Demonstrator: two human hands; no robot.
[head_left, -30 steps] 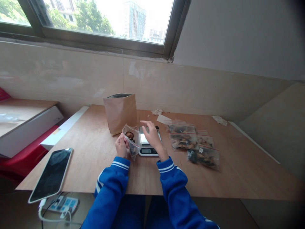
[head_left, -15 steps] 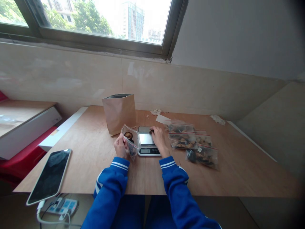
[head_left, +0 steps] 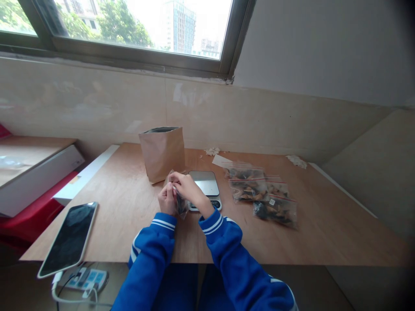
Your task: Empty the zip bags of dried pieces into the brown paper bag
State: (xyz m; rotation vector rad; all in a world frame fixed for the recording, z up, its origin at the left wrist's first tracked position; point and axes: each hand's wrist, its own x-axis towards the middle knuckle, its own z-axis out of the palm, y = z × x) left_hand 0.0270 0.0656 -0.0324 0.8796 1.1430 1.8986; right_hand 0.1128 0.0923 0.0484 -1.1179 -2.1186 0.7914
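Note:
My left hand (head_left: 167, 200) is closed on the edge of a clear zip bag (head_left: 182, 208) with dark dried pieces inside, just in front of a brown paper pouch. Reaching across from the right, my right hand (head_left: 188, 188) is at the bag's mouth with its fingers pinched together. Whatever is between those fingers is hidden. Behind my right wrist stands a small digital scale (head_left: 207, 182); its steel plate is bare, and my forearm partly covers its display.
The brown paper pouch (head_left: 164, 151) stands upright with its top open. Several filled zip bags (head_left: 248, 190) lie right of the scale. A phone (head_left: 69, 237) rests at the table's left front edge, above a power strip (head_left: 87, 278). Crumpled tissue (head_left: 212, 151) lies by the wall.
My right hand has left the scale plate and moved left to the zip bag's mouth. The left hand still holds the bag, which now looks narrower.

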